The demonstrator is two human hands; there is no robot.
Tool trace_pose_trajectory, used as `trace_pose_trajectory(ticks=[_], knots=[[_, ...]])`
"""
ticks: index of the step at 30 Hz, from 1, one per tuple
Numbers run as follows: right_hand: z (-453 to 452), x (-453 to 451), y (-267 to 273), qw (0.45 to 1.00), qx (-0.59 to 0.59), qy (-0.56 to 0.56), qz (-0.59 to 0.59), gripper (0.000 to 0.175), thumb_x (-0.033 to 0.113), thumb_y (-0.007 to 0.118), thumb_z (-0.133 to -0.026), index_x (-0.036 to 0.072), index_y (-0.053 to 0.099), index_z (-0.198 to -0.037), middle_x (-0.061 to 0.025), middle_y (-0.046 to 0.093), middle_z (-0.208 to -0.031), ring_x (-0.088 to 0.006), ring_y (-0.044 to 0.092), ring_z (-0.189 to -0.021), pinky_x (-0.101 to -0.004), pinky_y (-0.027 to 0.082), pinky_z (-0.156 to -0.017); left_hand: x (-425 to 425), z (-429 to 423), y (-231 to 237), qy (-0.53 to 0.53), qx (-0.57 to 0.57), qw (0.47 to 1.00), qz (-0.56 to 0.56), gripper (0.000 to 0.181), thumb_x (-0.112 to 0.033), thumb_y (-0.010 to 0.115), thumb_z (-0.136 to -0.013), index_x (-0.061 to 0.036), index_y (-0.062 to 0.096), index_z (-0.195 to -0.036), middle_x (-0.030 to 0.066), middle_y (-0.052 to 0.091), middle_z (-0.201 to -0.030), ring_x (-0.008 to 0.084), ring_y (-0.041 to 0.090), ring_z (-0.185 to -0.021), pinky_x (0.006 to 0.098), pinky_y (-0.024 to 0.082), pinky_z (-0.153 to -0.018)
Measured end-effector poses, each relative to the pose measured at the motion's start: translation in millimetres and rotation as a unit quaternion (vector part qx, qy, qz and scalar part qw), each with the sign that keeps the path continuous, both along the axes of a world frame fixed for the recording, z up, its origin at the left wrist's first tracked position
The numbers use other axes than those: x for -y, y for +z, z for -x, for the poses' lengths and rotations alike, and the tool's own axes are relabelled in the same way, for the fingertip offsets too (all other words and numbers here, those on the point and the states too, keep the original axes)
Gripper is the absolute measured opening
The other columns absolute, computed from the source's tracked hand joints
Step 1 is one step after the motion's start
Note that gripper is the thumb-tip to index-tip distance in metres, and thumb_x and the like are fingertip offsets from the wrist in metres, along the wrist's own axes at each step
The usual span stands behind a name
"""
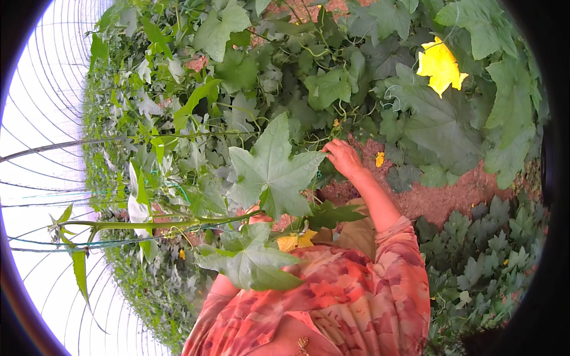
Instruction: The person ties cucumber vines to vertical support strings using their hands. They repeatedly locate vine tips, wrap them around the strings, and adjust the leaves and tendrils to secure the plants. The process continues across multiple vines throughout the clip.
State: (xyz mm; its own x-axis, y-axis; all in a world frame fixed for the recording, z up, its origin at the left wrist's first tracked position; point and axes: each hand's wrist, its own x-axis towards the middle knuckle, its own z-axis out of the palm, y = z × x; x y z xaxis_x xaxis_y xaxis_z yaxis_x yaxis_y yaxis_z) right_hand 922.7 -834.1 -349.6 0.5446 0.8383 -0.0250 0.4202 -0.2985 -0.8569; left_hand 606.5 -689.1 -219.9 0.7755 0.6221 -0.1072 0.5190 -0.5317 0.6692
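My right hand [343, 158] reaches forward into the gourd vines, its fingers bunched at the tip of a large lobed leaf [278, 167]. Thin stems and a small yellow bud [336, 123] lie just beyond the fingertips; whether they pinch anything is hidden. Of my left hand [261, 218], only a part shows behind the leaves, by the end of a thick green stem [196, 221]. Its fingers and grip are covered. Below it, a lower leaf [256, 260] and a yellow flower [296, 240] hang before my patterned top.
A big yellow flower [438, 66] hangs among leaves at upper right. Reddish soil [449, 196] shows between the plant rows. Green-blue strings [84, 243] run alongside the stem at left. Curved ribs [44, 102] of a pale cover arch beyond the foliage.
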Motion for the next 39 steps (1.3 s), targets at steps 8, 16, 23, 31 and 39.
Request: trace_pose_trajectory(ticks=[8, 16, 23, 31, 39], knots=[[2, -2, -12, 0.996, -0.078, -0.028, 0.042, 0.012, 0.013, 0.062, -0.087, 0.011, 0.061, -0.099, -0.0097, 0.062, -0.106, -0.0341, 0.061, -0.101, -0.0446, 0.051, -0.086, -4, -6, 1, -0.009, 0.011, 1.000, 0.005, 0.033, -0.015, 0.080, -0.077, -0.0067, 0.068, -0.106, 0.0066, 0.070, -0.102, 0.0221, 0.066, -0.095, 0.0361, 0.052, -0.084], [19, 9, 32, 0.993, -0.077, -0.083, -0.044, 0.022, 0.020, 0.061, -0.089, 0.013, 0.062, -0.111, -0.0104, 0.063, -0.099, -0.0336, 0.064, -0.094, -0.0418, 0.052, -0.081, -7, -25, 17, -0.023, -0.016, 0.998, 0.059, 0.031, -0.012, 0.075, -0.082, -0.0061, 0.067, -0.111, 0.0059, 0.070, -0.105, 0.0231, 0.066, -0.096, 0.0366, 0.051, -0.087], [35, 20, 86, 0.935, -0.352, -0.014, -0.046, 0.034, 0.025, 0.073, -0.085, 0.005, 0.056, -0.108, -0.0062, 0.063, -0.090, -0.0150, 0.060, -0.080, -0.0316, 0.051, -0.075, 0, -27, 2, 0.179, 0.046, 0.916, 0.355, 0.028, -0.009, 0.071, -0.086, -0.0062, 0.068, -0.114, 0.0063, 0.071, -0.111, 0.0212, 0.066, -0.096, 0.0381, 0.053, -0.084], [61, 47, 125, 0.993, 0.063, 0.041, -0.096, 0.034, 0.019, 0.073, -0.081, 0.006, 0.050, -0.101, -0.0116, 0.062, -0.090, -0.0302, 0.062, -0.087, -0.0401, 0.050, -0.076, 36, -69, 39, 0.084, 0.031, 0.985, 0.149, 0.025, -0.003, 0.077, -0.079, -0.0026, 0.072, -0.103, 0.0068, 0.074, -0.100, 0.0194, 0.069, -0.086, 0.0347, 0.055, -0.079], [82, 41, 99, 0.983, -0.137, -0.036, -0.120, 0.019, 0.019, 0.066, -0.089, 0.004, 0.057, -0.096, -0.0147, 0.067, -0.088, -0.0315, 0.066, -0.083, -0.0424, 0.051, -0.072, 33, -73, 41, 0.221, 0.127, 0.859, 0.443, 0.014, 0.006, 0.071, -0.084, 0.0016, 0.072, -0.097, 0.0106, 0.073, -0.095, 0.0210, 0.069, -0.087, 0.0367, 0.056, -0.078]])
